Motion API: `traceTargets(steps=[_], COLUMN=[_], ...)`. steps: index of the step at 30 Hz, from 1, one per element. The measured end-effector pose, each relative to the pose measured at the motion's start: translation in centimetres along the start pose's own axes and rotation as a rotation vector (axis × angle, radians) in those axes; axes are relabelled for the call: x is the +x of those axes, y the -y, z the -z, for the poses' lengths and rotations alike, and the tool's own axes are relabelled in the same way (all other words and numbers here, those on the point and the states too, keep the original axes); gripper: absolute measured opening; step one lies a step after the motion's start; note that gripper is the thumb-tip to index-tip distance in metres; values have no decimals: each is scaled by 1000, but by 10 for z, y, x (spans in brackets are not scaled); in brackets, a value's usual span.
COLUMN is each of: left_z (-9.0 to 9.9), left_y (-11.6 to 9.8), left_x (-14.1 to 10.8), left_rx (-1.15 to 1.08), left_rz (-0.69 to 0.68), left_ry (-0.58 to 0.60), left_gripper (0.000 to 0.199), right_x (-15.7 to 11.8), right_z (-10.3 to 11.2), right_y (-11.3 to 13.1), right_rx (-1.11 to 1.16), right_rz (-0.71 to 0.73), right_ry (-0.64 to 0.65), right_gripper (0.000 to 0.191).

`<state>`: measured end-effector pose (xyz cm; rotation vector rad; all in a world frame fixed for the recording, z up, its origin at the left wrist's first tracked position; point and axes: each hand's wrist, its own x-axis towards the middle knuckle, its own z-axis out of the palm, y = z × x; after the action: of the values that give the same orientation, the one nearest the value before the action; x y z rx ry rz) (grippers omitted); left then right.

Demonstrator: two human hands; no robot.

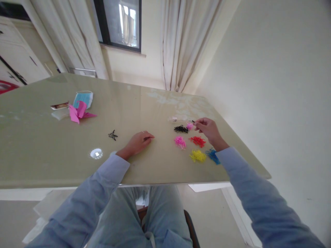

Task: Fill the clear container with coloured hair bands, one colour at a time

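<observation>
Nearest the tabletop's (160, 172) front edge lie a yellow pile (198, 156) and, toward the right edge, a blue pile (212, 155). Beyond sit pink (180, 142) and red piles (198, 141). Left of these rests the left hand (141, 142); whether it pinches anything, I cannot tell. Farther, near a black pile (181, 129), the right hand (206, 128) pinches a black band (191, 121).

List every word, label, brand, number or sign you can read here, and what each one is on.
No text is readable anywhere in the picture.
Brown-and-white strip: patterned, but too small and blurred to tell whether it bears writing.
Clear plastic item: too blurred to tell whether it is marked.
Blue face mask and pink folded paper: no writing shows.
Black pile and yellow pile: no writing shows.
</observation>
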<state>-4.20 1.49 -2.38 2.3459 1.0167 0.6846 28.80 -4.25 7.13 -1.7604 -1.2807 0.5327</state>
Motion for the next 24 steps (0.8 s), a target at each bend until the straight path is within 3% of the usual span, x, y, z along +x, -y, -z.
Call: traceTargets(steps=[4,10,19,24], left_z=[0,-2,-2,-1], left_y=[1,1,1,1], left_x=[0,0,0,0], left_rx=[-12,-13,-20,-19], left_rz=[-1,5,8,-6], left_ry=[-5,-6,-11,-15], left_gripper=[28,29,28,28], right_x=[24,25,22,-4], right_z=[-15,-36,-22,-23], right_y=[-18,-26,-25,-10], right_rx=[-269,-444,-551,-501], right_rz=[-1,76,145,184], right_ry=[103,140,107,108], right_gripper=[5,12,10,13])
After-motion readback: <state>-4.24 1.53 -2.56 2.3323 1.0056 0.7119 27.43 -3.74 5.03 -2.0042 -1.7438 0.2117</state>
